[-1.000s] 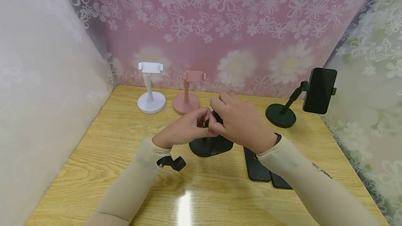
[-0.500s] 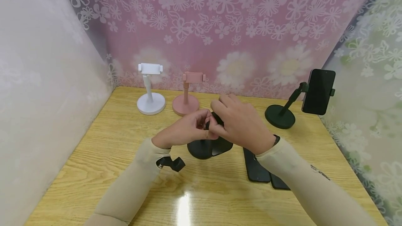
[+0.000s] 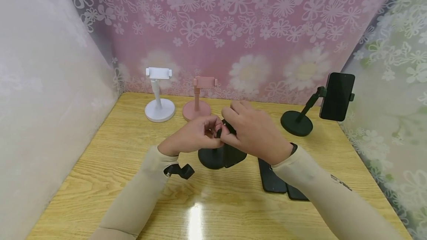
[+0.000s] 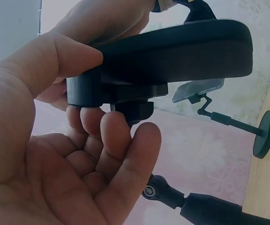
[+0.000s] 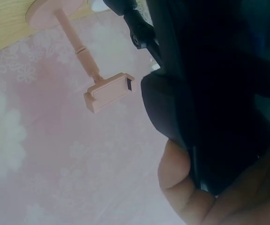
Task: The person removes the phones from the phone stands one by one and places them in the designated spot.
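Observation:
A black phone stand (image 3: 211, 158) is between my hands in the head view, a dark phone (image 3: 234, 155) lying against its clamp. My left hand (image 3: 193, 134) pinches the clamp's end (image 4: 84, 89), thumb on one side and curled fingertips on the other, as the left wrist view shows. The phone's edge (image 4: 186, 54) runs alongside the clamp there. With my right hand (image 3: 255, 129) I grip the phone, whose dark screen (image 5: 233, 93) fills much of the right wrist view. Fingers hide most of the clamp in the head view.
Behind the hands stand a white phone stand (image 3: 159, 110) and a pink phone stand (image 3: 196, 111). A dark green stand (image 3: 297, 123) at right bears another phone (image 3: 337, 96). Two phones (image 3: 271, 180) lie on the wooden table (image 3: 133, 147) beneath my right forearm.
My left hand has shifted slightly left, its thumb drawing back a little from the right hand. The right hand keeps nearly the same place on the phone.

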